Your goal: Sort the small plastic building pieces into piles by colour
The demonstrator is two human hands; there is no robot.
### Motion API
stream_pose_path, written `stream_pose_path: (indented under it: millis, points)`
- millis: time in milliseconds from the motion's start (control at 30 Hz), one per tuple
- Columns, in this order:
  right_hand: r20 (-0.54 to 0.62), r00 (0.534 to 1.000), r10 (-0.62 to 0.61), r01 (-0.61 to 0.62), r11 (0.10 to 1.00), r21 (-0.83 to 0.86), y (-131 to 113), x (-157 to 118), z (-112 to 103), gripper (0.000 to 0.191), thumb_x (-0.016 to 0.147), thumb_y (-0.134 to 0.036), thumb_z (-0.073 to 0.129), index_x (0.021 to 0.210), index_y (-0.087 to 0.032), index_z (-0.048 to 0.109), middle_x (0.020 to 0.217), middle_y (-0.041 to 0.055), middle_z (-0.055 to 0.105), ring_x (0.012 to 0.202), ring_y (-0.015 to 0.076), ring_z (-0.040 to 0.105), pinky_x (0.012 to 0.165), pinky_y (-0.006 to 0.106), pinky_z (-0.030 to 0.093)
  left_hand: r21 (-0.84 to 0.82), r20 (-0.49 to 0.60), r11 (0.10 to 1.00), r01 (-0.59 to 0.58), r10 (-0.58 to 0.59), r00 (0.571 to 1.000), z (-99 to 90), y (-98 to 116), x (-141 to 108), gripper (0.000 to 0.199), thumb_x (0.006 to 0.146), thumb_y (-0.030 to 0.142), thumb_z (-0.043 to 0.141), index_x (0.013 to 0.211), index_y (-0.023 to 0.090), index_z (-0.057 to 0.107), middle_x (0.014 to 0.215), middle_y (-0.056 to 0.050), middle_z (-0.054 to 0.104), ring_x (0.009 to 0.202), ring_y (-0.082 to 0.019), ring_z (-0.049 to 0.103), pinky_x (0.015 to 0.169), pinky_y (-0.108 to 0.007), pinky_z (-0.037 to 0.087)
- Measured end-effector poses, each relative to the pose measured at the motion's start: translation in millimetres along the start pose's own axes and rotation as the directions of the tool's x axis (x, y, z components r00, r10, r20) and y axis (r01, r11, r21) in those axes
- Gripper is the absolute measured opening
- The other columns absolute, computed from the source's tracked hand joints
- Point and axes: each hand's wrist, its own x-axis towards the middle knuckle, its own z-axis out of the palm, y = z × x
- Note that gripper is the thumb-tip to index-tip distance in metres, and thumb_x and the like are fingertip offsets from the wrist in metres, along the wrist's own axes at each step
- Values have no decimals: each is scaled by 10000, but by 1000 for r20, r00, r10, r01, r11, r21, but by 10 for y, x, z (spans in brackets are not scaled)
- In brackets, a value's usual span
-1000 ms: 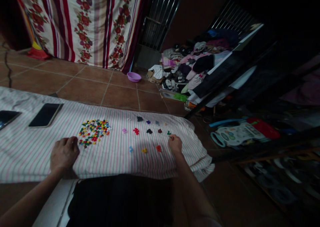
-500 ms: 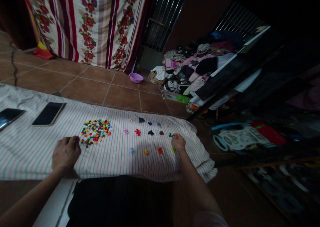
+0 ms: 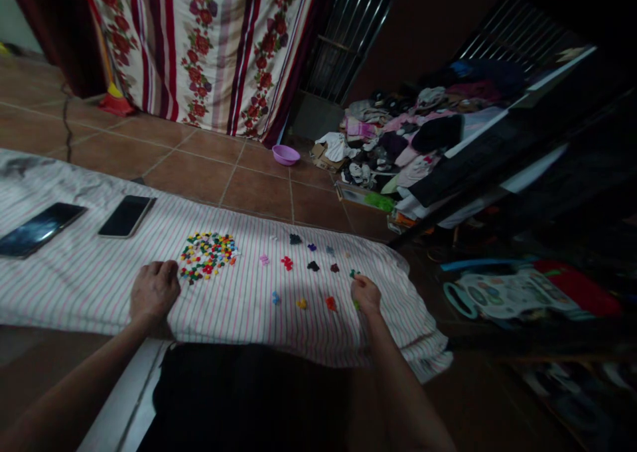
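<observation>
My right hand is closed in a pinch, its fingertips at a cluster of small dark green pieces. Whether a piece is between them is too small to tell. Lime-green pieces lie partly hidden beside this hand. My left hand rests on the striped cloth with fingers curled under, just left of a mixed pile of small colourful pieces; anything inside it is hidden. Between the hands, small sorted clusters sit in rows, among them red, black, yellow, orange and blue pieces.
Two phones, one pale-edged and one dark, lie on the left of the striped cloth. Beyond are a purple basin on the tiled floor, a clothes heap and a floral curtain.
The view has shifted, so the scene sits further right. My right hand's fingertips are now closer against the dark green pieces. My left hand stays beside the mixed pile.
</observation>
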Motion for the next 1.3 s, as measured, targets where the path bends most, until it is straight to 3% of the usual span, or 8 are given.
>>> stream_pose_path:
  millis: [200,633,933,1300]
  points:
    - [60,996,71,-76,992,96,-123,-94,38,364,675,-267,476,885,-139,744,903,123,727,861,256,653,843,370,492,16,-7,1000,19,-19,1000,42,-4,-1,290,880,267,374,956,184,642,877,-115,596,848,-254,488,810,-387,388]
    - [77,973,-217,204,968,149,-603,-528,133,365,711,-349,393,816,-180,699,918,113,703,888,235,625,877,363,476,0,0,1000,27,-27,1000,42,-1,1,289,903,263,359,947,157,624,886,-128,593,870,-265,484,809,-389,392]
    - [103,890,-443,409,879,244,-992,-828,327,360,792,-363,390,841,-162,685,915,133,701,900,241,628,886,402,490,-26,44,999,28,-27,999,13,2,1,243,883,254,401,913,165,625,922,-124,589,898,-258,487,836,-382,404]
    - [136,743,-656,582,732,353,-1727,-1417,606,292,854,-186,421,881,-173,712,923,94,710,895,206,618,858,357,493,-6,43,1000,3,-2,999,18,-9,-2,261,904,278,394,916,180,636,933,-113,589,911,-247,498,842,-383,414]
